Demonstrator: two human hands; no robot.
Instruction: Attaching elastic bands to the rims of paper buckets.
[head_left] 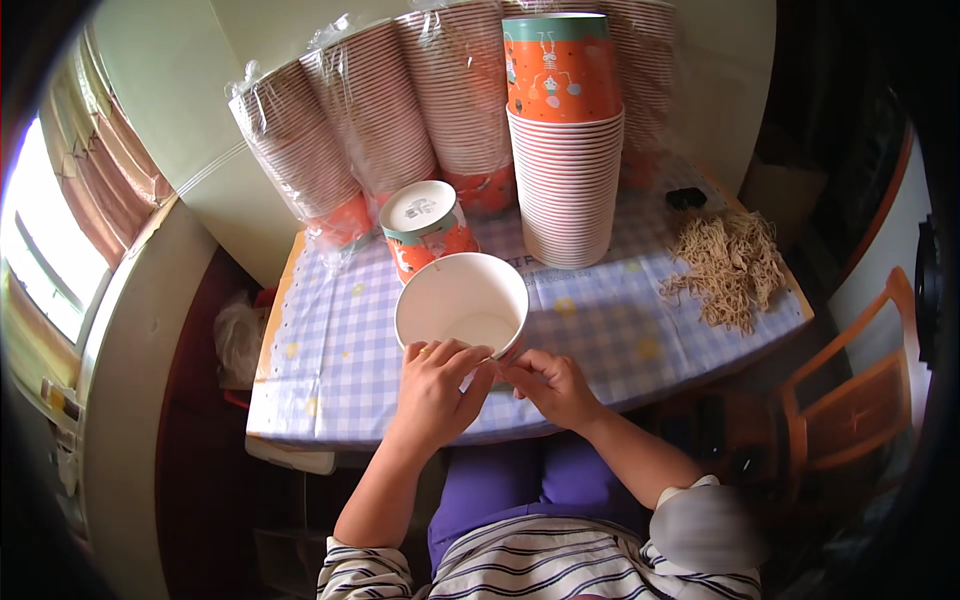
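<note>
A large white-lined paper bucket (482,295) stands at the table's front, its open mouth tilted toward me. My left hand (440,388) is closed over its near rim, fingers inside and thumb outside. Beside it, my right hand (553,385) pinches close to the same rim, its fingertips meeting my left thumb. Whatever lies between those fingertips is too small to make out. Just behind stands an upside-down orange paper bucket (430,225) with a teal band and white base. A pile of tan strings (728,268) lies at the right of the table.
A tall stack of nested buckets (567,185) rises behind, topped by an upside-down orange bucket (560,75). Several plastic-wrapped stacks (450,90) line the wall. Blue checked cloth (335,350) covers the table. A small black object (685,198) lies near the strings; a wooden chair (855,400) stands right.
</note>
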